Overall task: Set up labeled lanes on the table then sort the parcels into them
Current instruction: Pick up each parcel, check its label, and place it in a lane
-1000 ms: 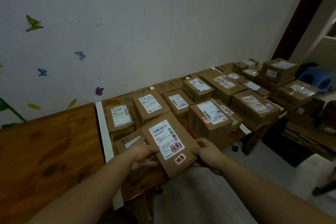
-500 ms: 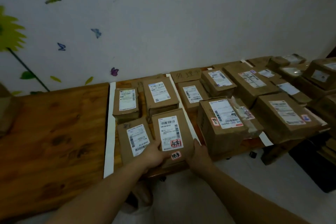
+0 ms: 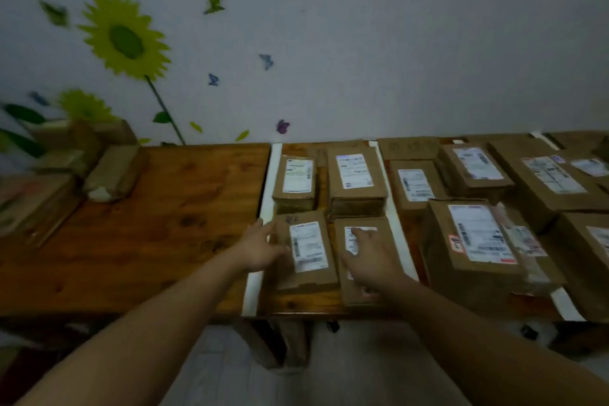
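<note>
Head view, centre frame: your left hand [image 3: 260, 249] is lying with fingers straight against the left edge of the near-left parcel [image 3: 308, 250], and your right hand [image 3: 369, 254] is pressing flat, fingers spread, on the near-right parcel [image 3: 387, 231]; neither is gripping anything. Both parcels are sitting on the table [image 3: 164, 224] between the left tape strip [image 3: 268, 194] and the right tape strip [image 3: 393, 217], near the front edge. You should be nudging them square, labels up, off the tape.

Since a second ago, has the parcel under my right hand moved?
Yes. The parcel went from off the table's front edge forward and down into the lane. It now lies flat between the white strips, with the right hand on it.
</note>
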Demonstrator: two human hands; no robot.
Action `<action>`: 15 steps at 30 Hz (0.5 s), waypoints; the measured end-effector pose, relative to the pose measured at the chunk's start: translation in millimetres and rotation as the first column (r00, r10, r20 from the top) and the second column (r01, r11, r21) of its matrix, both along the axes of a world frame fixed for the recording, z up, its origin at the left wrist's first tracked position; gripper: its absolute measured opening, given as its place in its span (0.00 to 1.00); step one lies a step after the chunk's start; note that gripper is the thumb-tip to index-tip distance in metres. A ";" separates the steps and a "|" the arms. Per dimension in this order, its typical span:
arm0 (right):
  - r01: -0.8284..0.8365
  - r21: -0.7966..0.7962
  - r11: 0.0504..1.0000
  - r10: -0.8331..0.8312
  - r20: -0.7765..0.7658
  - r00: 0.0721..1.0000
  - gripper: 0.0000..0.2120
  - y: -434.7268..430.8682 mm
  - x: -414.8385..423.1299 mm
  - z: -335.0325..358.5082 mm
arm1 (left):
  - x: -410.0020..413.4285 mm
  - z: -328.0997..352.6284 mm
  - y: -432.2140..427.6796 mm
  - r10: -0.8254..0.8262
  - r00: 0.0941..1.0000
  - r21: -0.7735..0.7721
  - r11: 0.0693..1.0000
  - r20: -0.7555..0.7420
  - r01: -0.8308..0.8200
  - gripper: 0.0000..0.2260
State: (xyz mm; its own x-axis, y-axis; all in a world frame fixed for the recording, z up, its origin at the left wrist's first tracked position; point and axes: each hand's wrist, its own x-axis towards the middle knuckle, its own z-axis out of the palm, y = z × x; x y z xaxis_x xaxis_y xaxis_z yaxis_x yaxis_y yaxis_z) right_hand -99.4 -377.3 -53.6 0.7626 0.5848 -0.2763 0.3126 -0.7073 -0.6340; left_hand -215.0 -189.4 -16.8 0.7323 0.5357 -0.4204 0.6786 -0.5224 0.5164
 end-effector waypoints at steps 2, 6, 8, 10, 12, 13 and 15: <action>-0.126 0.000 0.992 0.126 0.019 0.992 0.26 40.7 -9.7 15.9 | -30.3 11.4 39.5 0.098 0.995 0.034 0.995 -0.022 -0.097 0.35; -0.315 -0.008 0.949 0.315 0.041 0.948 0.28 133.6 -51.9 44.9 | -109.4 33.8 118.3 0.223 0.975 0.067 0.973 0.002 -0.222 0.36; -0.383 0.014 0.924 0.382 0.040 0.923 0.30 181.3 -78.8 56.2 | -149.6 44.6 156.3 0.290 0.957 0.067 0.954 0.025 -0.291 0.36; -0.435 0.024 0.900 0.435 0.018 0.900 0.31 228.9 -108.2 65.6 | -189.5 51.6 194.4 0.350 0.934 0.070 0.932 0.073 -0.355 0.35; -0.463 0.018 0.886 0.462 0.016 0.887 0.31 275.6 -138.4 71.8 | -227.5 58.5 231.5 0.394 0.912 0.077 0.912 0.111 -0.403 0.35; -0.466 0.016 0.885 0.465 0.027 0.885 0.30 297.8 -153.4 74.8 | -246.6 62.4 248.7 0.411 0.905 0.081 0.904 0.115 -0.421 0.35; -0.471 0.029 0.882 0.470 0.030 0.882 0.30 338.7 -183.0 78.6 | -283.5 69.0 279.1 0.454 0.886 0.068 0.885 0.097 -0.461 0.35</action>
State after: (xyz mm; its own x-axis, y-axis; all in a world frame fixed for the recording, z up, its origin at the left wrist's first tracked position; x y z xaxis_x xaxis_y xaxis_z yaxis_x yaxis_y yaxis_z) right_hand -282.5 -38.6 24.9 0.4006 0.8853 -0.2360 0.6170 -0.4511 -0.6448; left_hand -498.5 89.8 52.2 0.4245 0.8507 -0.3098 0.8136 -0.2083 0.5428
